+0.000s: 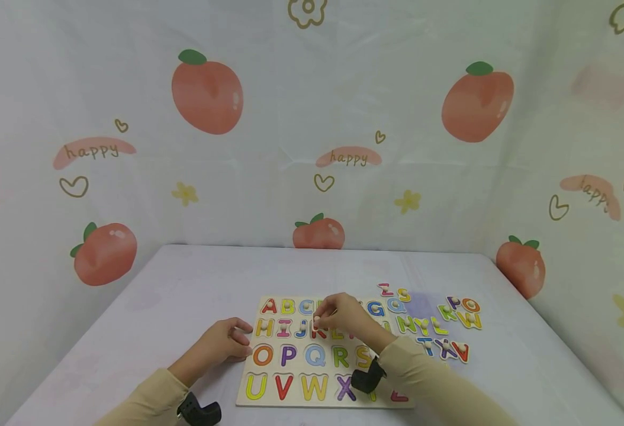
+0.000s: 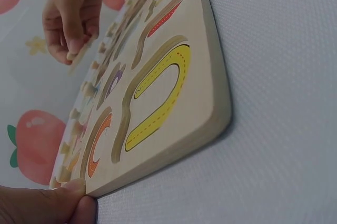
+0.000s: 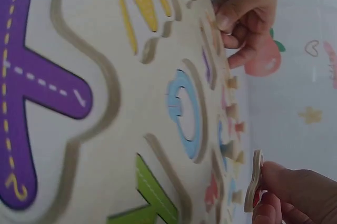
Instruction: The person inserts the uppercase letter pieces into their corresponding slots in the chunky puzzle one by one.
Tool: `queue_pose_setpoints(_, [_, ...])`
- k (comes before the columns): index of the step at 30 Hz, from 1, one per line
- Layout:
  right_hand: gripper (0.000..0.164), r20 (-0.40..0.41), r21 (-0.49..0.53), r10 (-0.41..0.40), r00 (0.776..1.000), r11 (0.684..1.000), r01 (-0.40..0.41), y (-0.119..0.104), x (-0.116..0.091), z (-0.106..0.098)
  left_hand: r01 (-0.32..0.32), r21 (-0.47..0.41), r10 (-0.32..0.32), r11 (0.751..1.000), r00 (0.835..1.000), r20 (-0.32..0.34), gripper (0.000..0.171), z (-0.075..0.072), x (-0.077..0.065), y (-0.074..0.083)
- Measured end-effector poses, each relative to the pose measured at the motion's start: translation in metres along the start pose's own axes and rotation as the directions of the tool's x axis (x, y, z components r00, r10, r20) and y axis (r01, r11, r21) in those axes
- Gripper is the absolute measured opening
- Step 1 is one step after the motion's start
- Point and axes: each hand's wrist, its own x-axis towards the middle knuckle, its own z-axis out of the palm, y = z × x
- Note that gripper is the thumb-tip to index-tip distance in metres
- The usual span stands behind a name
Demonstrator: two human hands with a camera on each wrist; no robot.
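The wooden alphabet puzzle board point(image 1: 245, 397) lies flat, with coloured letters in rows. My left hand point(image 1: 221, 342) grips its left edge; in the left wrist view the thumb point(image 2: 45, 203) lies on the rim with a finger below it. My right hand point(image 1: 344, 313) is over the second row, near the K place. It pinches a small wooden letter piece point(image 3: 255, 179), seen edge-on in the right wrist view with a bit of red on it. Which letter it bears is hidden. Knobbed letters such as A point(image 1: 269, 306) and H point(image 1: 264, 328) sit in the upper rows.
Loose knobbed letters lie right of the board: a Z point(image 1: 385, 289) and an S point(image 1: 404, 294) at the back, an O point(image 1: 470, 305) and a W point(image 1: 470, 320) farther right, a V point(image 1: 460, 351) nearer. Printed recesses like the U point(image 1: 256, 386) show in the front row.
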Motion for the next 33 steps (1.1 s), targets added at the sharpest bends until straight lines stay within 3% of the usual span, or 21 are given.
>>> queue_pose_setpoints(9, [0.012, 0.021, 0.021, 0.001, 1.0, 1.0, -0.002, 0.004, 0.003, 0.014, -0.003, 0.005, 0.003, 1.0, 1.0, -0.007, 0.043, 0.0, 0.0, 0.0])
queue_pose_setpoints(33, [0.015, 0.043, -0.022, 0.029, 0.999, 0.999, -0.028, 0.001, 0.004, 0.015, 0.001, 0.025, -0.001, 1.0, 1.0, -0.006, 0.042, 0.0, 0.001, -0.002])
